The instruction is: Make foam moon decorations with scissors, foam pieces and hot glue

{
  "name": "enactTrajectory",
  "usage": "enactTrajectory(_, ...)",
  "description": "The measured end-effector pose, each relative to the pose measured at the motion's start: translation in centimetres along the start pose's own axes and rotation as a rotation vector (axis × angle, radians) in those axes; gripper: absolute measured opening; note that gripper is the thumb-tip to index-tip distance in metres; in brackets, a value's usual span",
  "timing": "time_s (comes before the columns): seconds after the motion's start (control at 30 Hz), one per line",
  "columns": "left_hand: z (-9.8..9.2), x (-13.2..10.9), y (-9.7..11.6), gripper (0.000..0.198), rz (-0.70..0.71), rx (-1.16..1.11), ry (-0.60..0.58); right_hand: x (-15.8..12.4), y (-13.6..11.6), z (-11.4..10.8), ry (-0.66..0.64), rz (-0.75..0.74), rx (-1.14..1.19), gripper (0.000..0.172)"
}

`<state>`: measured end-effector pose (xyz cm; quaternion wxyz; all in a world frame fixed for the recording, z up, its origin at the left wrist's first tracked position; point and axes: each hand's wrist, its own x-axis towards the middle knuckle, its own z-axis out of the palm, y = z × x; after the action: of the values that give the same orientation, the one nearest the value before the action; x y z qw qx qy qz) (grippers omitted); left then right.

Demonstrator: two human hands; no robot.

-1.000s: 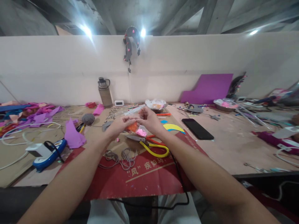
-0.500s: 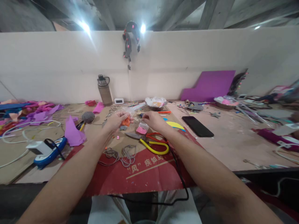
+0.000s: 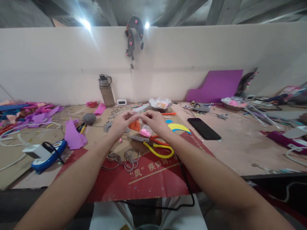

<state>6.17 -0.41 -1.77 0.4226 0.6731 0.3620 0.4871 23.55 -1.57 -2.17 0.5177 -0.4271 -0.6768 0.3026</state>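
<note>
My left hand [image 3: 123, 122] and my right hand [image 3: 153, 121] meet over the cardboard, fingertips pinched close together. Between them hangs a small orange packet [image 3: 134, 125] with clear plastic at its edge; its contents are hard to make out. Just below lies a clear little bag with pink contents [image 3: 145, 132]. Scissors with yellow and red handles [image 3: 158, 151] rest open in front of my right wrist. Grey cords [image 3: 130, 159] lie loosely coiled nearer to me, and a pink bead [image 3: 120, 140] sits by my left wrist.
A black phone [image 3: 203, 128] lies to the right, beyond yellow and blue curved pieces [image 3: 179, 128]. Purple felt [image 3: 74, 135], a blue power strip [image 3: 49, 156] and grey yarn [image 3: 89, 119] are on the left. A bottle [image 3: 106, 91] and a bowl [image 3: 160, 104] stand at the back.
My right hand has moved up to meet my left. The orange packet has shifted slightly right and now hangs between both hands. The view has tilted a little downward.
</note>
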Motion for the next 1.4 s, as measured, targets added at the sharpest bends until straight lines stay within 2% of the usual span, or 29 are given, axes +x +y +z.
enactTrajectory(0.13,-0.1,0.0,0.3,0.033,0.014,0.017,0.077,-0.4,-0.7,0.1,0.003,-0.033,-0.069,0.025)
enactTrajectory(0.27,-0.3,0.1,0.1,0.033,-0.026,0.017,0.067,-0.6,-0.8,0.2,0.025,-0.066,-0.086,0.021)
enactTrajectory(0.5,-0.2,-0.3,0.5,0.026,0.047,0.000,0.059,-0.6,-1.0,0.1,0.027,-0.152,-0.158,0.023)
enactTrajectory(0.67,0.0,-0.5,1.2,0.024,0.068,0.008,0.100,-0.6,-0.9,0.5,-0.003,-0.162,-0.098,0.022)
enactTrajectory(0.83,0.0,-0.5,1.0,0.025,0.055,0.044,0.048,-0.8,-1.0,0.4,0.001,-0.195,-0.152,0.020)
enactTrajectory(0.97,0.2,-0.2,0.3,0.028,-0.007,-0.059,-0.001,-0.7,-1.1,0.0,0.024,-0.235,-0.203,0.017)
enactTrajectory(1.1,0.1,-0.1,0.2,0.033,-0.104,-0.125,-0.048,-0.7,-1.2,-0.3,0.051,-0.184,-0.236,0.019)
enactTrajectory(1.27,-0.2,-0.1,0.7,0.032,-0.039,0.073,0.020,-0.7,-1.3,0.2,0.034,-0.113,-0.224,0.021)
enactTrajectory(1.4,-0.4,-0.1,0.7,0.030,-0.003,0.104,0.089,0.0,-0.7,-0.1,-0.063,-0.028,-0.080,0.027)
